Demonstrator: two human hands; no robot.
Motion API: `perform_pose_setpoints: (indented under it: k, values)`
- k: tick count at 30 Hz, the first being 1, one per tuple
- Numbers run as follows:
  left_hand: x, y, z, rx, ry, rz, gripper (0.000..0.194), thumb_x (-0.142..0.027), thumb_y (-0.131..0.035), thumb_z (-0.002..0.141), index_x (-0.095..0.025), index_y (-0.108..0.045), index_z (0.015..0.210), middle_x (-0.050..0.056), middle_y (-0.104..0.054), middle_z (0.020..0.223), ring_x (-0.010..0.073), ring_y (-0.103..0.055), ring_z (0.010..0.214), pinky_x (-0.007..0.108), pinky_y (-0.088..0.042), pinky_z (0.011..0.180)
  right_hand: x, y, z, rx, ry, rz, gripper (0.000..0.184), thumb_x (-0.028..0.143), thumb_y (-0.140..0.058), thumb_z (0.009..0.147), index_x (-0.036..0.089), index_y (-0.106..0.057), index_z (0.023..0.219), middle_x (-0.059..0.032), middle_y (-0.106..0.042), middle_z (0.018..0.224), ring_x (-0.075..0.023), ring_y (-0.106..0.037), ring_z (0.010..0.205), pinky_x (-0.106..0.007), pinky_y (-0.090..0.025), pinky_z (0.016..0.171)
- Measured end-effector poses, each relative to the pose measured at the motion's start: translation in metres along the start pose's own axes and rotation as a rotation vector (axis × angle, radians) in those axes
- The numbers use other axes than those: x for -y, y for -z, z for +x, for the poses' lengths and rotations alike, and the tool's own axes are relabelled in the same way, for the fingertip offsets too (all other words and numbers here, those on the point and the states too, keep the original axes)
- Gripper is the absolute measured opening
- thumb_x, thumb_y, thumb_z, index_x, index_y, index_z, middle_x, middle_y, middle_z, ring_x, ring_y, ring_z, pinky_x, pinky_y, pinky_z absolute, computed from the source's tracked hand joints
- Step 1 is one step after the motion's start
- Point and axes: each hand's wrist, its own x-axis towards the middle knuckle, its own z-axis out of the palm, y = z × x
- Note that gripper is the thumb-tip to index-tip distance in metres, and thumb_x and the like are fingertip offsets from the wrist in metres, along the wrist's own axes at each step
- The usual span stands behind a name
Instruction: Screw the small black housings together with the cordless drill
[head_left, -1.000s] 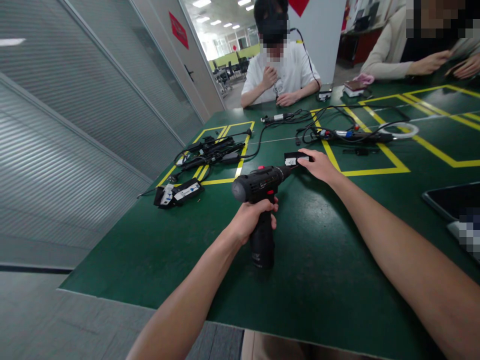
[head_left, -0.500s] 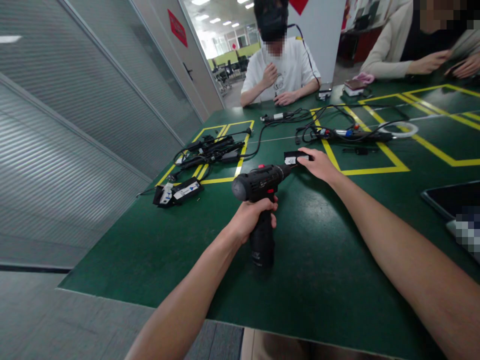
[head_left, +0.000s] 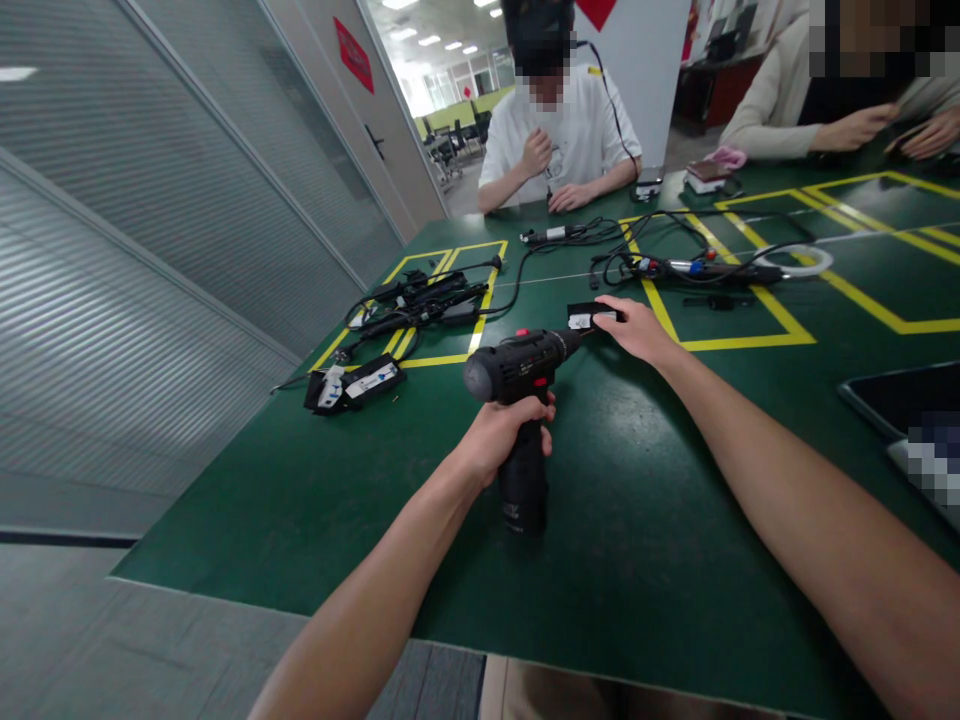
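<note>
My left hand (head_left: 504,436) is wrapped round the grip of a black cordless drill (head_left: 517,368) with red buttons. The drill stands upright over the green table (head_left: 315,540), its chuck aimed away from me to the right. Just past the chuck lies a small black box (head_left: 581,312) with a white label. My right hand (head_left: 628,325) is closed on the right end of that box. Whether the bit at the drill's tip touches the box, I cannot tell.
Tangled black cables and adapters (head_left: 424,305) lie at left, with labelled black pieces (head_left: 352,385) nearer me. A pen-like tool with cables (head_left: 697,268) lies back right. A dark tablet-like device (head_left: 907,395) rests at right. Two people sit across the table.
Both hands, the drill and the small box hold nearly the same places. Only a slight shift of the camera view shows.
</note>
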Motion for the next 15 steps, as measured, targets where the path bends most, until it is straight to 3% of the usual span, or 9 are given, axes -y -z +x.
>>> perform_pose_setpoints:
  k: [15]
  values:
    - [0.0001,-0.0002,0.0005,-0.011,0.011,-0.003,0.023,-0.024,-0.060,0.071,-0.013,-0.059,0.091,0.001,-0.058,0.078,0.0107,-0.058,0.048,0.025,-0.042,0.050,-0.0001,0.0011,-0.0007,0.003,0.005,0.014,0.048,0.043,-0.056,0.085,0.024,-0.064,0.128,-0.0072,-0.067,0.123,-0.0270,-0.063,0.105,-0.041,-0.045,0.094]
